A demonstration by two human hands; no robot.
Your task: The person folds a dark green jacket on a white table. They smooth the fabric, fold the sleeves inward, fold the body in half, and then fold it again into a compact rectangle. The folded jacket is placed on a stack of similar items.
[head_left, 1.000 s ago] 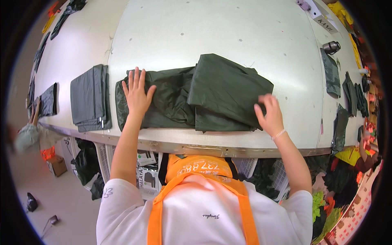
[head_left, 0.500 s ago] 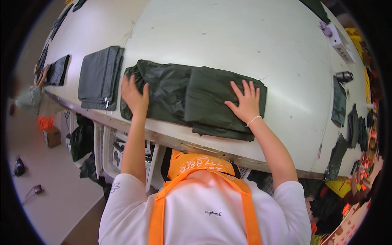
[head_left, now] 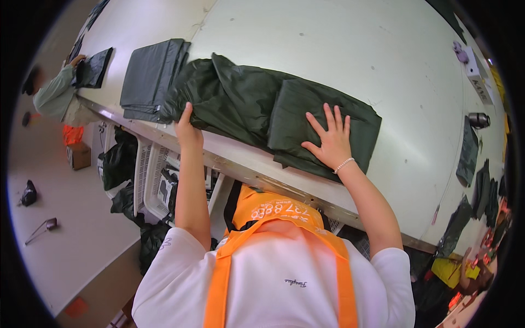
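A dark green sheet-like garment of thin, slightly shiny fabric [head_left: 240, 101] lies crosswise on the white table in front of me, its right part folded over into a flat panel. My left hand [head_left: 189, 131] grips the bunched left end, thumb on top; its other fingers are hidden by the cloth. That end is raised and crumpled, overlapping the edge of a neat folded dark green stack [head_left: 149, 79]. My right hand [head_left: 333, 141] lies flat on the folded panel with fingers spread, holding nothing.
The white table [head_left: 328, 49] has a metal front edge. White plastic baskets [head_left: 143, 175] with dark cloth stand beneath it. At far left a person [head_left: 57, 93] handles another dark folded piece. A white box [head_left: 477, 76], a black cylinder [head_left: 479, 120] and dark cloth pieces lie at right.
My left hand has gone from lying spread on the left end to gripping it, lifting and bunching it leftward against the stack. The right hand stays flat on the panel. The view has shifted.
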